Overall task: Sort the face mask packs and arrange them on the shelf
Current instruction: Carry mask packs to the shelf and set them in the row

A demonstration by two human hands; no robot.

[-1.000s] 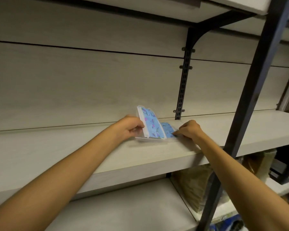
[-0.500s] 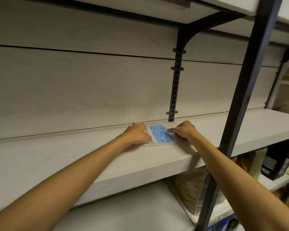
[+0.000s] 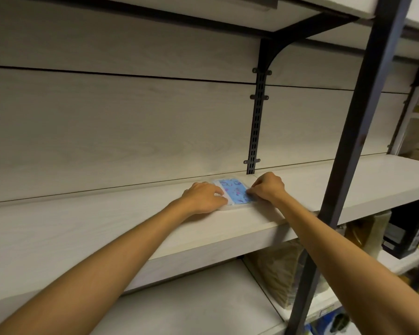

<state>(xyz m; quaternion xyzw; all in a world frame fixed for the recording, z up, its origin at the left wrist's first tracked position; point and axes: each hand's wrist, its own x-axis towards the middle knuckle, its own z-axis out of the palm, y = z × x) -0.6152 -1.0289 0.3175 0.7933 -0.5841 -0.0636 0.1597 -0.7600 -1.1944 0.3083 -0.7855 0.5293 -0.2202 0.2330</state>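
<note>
Currently: flat blue patterned face mask pack (image 3: 233,194) on pale wood-grain shelf (image 3: 107,228).
Left hand (image 3: 205,198) presses it with near-straight fingers; right hand (image 3: 267,188) pinches its edge. Risk: slippery packs could slide, skewing the stack.

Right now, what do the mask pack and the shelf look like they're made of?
Mask pack: seemingly clear glossy plastic film over blue printed masks, pale sealed edge. Shelf: probably matte wood-look laminate board, faint pale grain. Both hands touch the pack.

The pack (image 3: 233,192) lies flat on the shelf (image 3: 107,221), close to its back edge, just left of the black wall rail. It is blue with a small coloured print and a clear white-edged wrapper around it.
</note>
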